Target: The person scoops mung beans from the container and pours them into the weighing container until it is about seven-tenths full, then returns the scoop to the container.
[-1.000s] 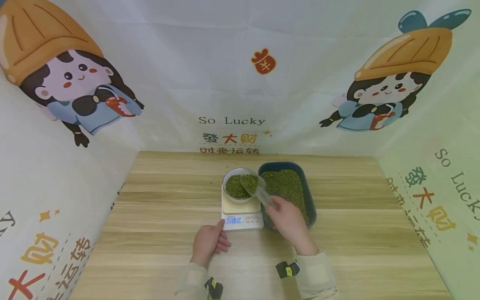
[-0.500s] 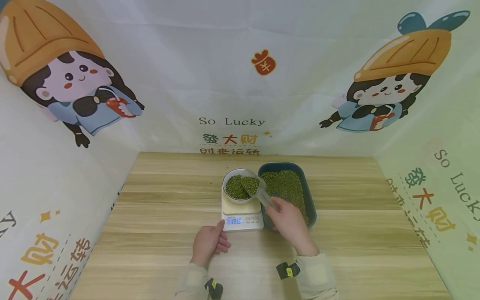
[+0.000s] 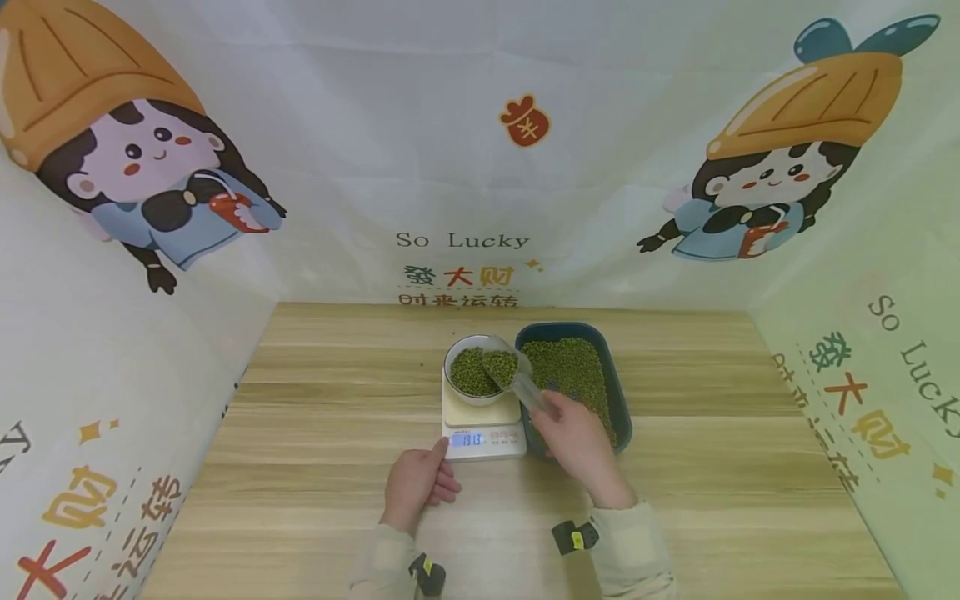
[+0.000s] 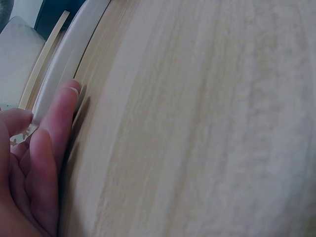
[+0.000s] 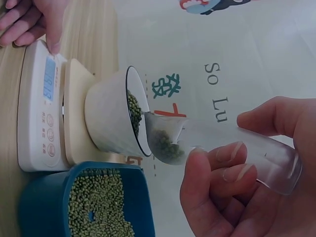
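My right hand (image 3: 576, 437) grips the handle of a clear plastic scoop (image 5: 197, 136), its tip at the bowl's rim. Some mung beans (image 5: 165, 148) lie in the scoop. The white, dark-rimmed bowl (image 5: 111, 111) holds more mung beans and stands on a white kitchen scale (image 3: 483, 446) with a lit display. At the scale's front left corner, my left hand (image 3: 420, 483) touches it with the thumb, while the other fingers lie loosely alongside. The left wrist view shows those fingers (image 4: 54, 116) beside the scale's edge.
A dark blue tub (image 3: 626, 417) of mung beans stands close against the right side of the scale. All of this sits on a wood-grain table (image 3: 712, 467). Printed fabric walls (image 3: 360, 125) rise behind and at both sides. A few stray specks lie behind the bowl.
The last digit on the scale's display has dropped slightly from a second ago. Both hands and the scoop stay nearly where they were; the view shifts a little.
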The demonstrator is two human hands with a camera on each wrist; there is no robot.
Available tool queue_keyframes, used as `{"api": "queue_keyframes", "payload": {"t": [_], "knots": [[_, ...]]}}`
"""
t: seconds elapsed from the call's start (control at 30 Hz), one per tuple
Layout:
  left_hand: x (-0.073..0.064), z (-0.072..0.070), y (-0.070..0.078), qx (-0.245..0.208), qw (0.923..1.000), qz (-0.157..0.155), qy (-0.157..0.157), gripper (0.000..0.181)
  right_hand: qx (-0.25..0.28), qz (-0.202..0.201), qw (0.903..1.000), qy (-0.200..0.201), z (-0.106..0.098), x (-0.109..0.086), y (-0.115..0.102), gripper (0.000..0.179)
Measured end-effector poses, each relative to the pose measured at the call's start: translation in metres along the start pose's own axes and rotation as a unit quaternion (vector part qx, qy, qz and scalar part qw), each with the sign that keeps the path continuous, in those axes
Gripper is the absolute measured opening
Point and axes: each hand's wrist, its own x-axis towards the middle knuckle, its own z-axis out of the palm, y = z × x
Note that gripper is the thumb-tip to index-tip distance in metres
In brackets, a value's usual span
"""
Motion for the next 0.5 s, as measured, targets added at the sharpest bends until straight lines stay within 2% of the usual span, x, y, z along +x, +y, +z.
{"api": "queue_keyframes", "payload": {"t": [0.5], "knots": [[0.0002,0.0000,-0.0003,0.005,1.0000,0.001,0.002,0.060,-0.013,0.009,0.9999,0.005,-0.0027,-0.0010,-0.0047,0.040]]}}
